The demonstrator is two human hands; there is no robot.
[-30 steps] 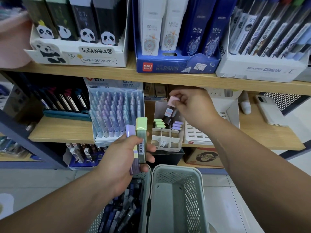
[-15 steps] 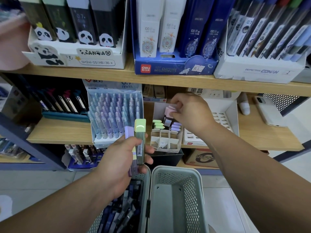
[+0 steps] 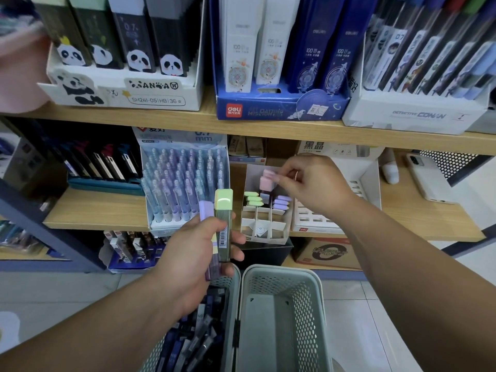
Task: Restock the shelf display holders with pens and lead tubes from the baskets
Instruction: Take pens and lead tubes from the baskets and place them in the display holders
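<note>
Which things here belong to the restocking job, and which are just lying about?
Job: pink lead tube pinched by right hand; green tube and purple tube in left hand; divided holder; stocked basket; second basket.
Lying about: phone, white bottle, cardboard box.

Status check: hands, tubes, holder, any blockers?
Left hand grips green-capped tube and purple-capped tube. Right hand pinches pink-capped tube at white holder, middle column. No obstruction seen at holder.
</note>
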